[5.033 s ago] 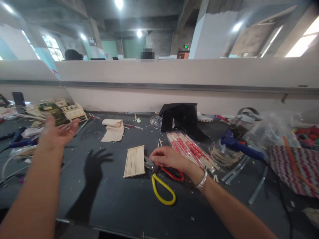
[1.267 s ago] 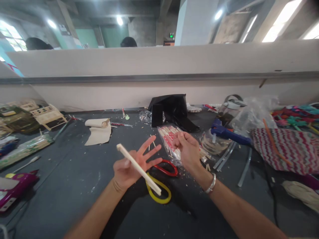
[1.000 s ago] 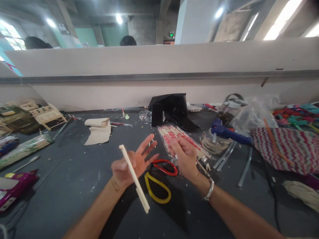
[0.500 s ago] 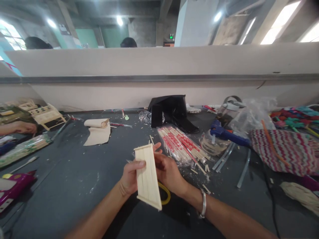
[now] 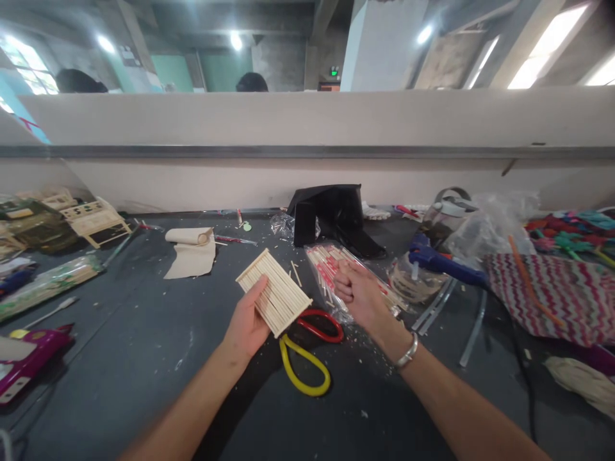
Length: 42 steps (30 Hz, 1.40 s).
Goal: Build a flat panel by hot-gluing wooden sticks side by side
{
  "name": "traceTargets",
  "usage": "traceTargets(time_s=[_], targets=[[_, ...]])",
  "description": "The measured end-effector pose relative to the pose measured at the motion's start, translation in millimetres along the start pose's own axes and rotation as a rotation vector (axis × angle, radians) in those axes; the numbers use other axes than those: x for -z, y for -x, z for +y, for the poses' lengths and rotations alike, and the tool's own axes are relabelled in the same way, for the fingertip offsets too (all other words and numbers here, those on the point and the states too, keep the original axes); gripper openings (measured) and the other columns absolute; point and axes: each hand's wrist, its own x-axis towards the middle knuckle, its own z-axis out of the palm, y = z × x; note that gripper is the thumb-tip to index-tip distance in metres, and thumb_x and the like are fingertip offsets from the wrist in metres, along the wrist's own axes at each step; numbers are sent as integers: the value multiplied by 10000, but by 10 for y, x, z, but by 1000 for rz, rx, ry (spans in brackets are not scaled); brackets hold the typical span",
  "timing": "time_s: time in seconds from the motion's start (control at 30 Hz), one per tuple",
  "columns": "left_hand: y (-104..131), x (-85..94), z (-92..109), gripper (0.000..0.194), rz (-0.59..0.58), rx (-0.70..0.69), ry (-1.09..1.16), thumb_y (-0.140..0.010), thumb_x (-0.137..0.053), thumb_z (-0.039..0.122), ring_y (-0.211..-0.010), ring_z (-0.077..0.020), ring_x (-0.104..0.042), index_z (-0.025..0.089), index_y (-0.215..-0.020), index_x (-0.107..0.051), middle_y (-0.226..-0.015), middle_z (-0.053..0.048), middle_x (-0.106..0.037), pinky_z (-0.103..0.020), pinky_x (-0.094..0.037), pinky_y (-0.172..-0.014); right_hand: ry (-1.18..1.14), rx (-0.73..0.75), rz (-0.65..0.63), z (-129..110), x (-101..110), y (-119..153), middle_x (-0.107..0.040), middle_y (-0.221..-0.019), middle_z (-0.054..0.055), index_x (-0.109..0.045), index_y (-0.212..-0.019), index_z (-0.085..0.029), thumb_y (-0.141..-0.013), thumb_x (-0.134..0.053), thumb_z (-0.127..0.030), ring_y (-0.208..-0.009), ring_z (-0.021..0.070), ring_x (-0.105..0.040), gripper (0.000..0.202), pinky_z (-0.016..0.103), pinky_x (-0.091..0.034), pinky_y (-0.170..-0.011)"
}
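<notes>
My left hand (image 5: pixel 247 323) grips a small panel of thin wooden sticks (image 5: pixel 273 291), thumb across its ribbed face. The panel is tilted, with a crosspiece along each of two opposite edges. To the right, my right hand (image 5: pixel 360 291) is closed, fingers curled in; whether they hold anything is hidden. It is over a clear plastic packet of wooden sticks with red wrapping (image 5: pixel 329 262). Below the panel lie scissors with one red and one yellow handle (image 5: pixel 307 387); the panel hides their blades.
A blue glue gun (image 5: pixel 442 262) with a black cord lies at right, near clear glue sticks (image 5: pixel 437 307). A purple glue gun (image 5: pixel 36 365) is at far left. A beige cloth roll (image 5: pixel 192 253), a black bag (image 5: pixel 331 205) and stick offcuts lie on the dark table.
The panel has been turned, and its ribbed face now shows. My right hand has left it and moved right, closing over the packet. The scissors' red handle has come into view.
</notes>
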Motion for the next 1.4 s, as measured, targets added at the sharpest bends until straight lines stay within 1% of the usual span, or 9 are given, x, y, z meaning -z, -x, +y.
traceTargets(time_s=[0.27, 0.43, 0.53, 0.63, 0.73, 0.87, 1.13, 1.27, 1.4], targets=[[-43, 12, 63, 202, 6, -19, 22, -866, -554, 221, -754, -197, -710, 105, -991, -661, -881, -88, -747, -342, -569, -825, 92, 21, -65, 84, -148, 135, -408, -492, -83, -613, -848, -168, -753, -651, -457, -390, 42, -298, 306, 167, -205, -354], [-62, 14, 39, 207, 64, -29, 7, -885, -527, 230, -735, -184, -707, 90, -953, -664, -832, -88, -745, -319, -572, -800, 314, -63, -340, 123, -259, 293, -585, -648, -17, -625, -954, -175, -777, -638, -458, -470, 63, -440, 334, 170, -280, -386], [-51, 4, 24, 226, 65, -58, 6, -902, -500, 241, -752, -177, -704, 95, -957, -663, -827, -76, -745, -299, -566, -804, 430, -67, -492, 178, -327, 371, -588, -690, -19, -631, -955, -170, -741, -690, -418, -540, 73, -479, 333, 193, -366, -490], [-23, -13, 5, 249, 42, -40, -8, -900, -509, 288, -774, -179, -703, 108, -966, -668, -873, -76, -745, -297, -559, -817, 554, 10, -530, 251, -400, 444, -572, -702, -31, -642, -970, -175, -681, -753, -362, -599, 92, -495, 361, 210, -385, -552], [-4, -14, -11, 254, 11, -29, -11, -884, -538, 315, -808, -190, -701, 113, -953, -674, -895, -83, -743, -307, -550, -837, 591, 21, -541, 290, -449, 502, -553, -612, -33, -644, -799, -156, -777, -654, -353, -530, 81, -460, 199, 204, -356, -505], [-42, 20, 17, 248, 33, -56, 16, -895, -518, 296, -778, -180, -700, 108, -936, -676, -863, -79, -745, -306, -550, -833, 473, 4, -554, 191, -435, 526, -457, -489, -59, -601, -712, -154, -875, -521, -393, -428, 57, -361, 300, 197, -281, -441], [-140, 62, 76, 181, 159, -179, 89, -890, -522, 204, -792, -166, -697, 126, -948, -675, -885, -53, -745, -335, -551, -848, -146, 172, -110, -256, -138, 222, -307, -478, -86, -428, -580, -186, -805, -625, -361, -410, 54, -263, 347, 184, -214, -386], [-115, 55, 74, 171, 136, -174, 72, -877, -536, 191, -805, -181, -698, 121, -938, -679, -908, -63, -742, -354, -559, -841, -182, 254, 182, -335, 124, -20, -254, -447, -95, -316, -541, -206, -789, -601, -391, -379, 62, -223, 420, 185, -215, -340], [-95, 41, 68, 124, 116, -148, 17, -831, -582, 138, -759, -197, -704, 113, -906, -678, -862, -81, -743, -367, -574, -808, -108, 294, 252, -248, 228, -126, -278, -433, -97, -324, -540, -206, -787, -594, -479, -370, 57, -255, 456, 178, -241, -337]])
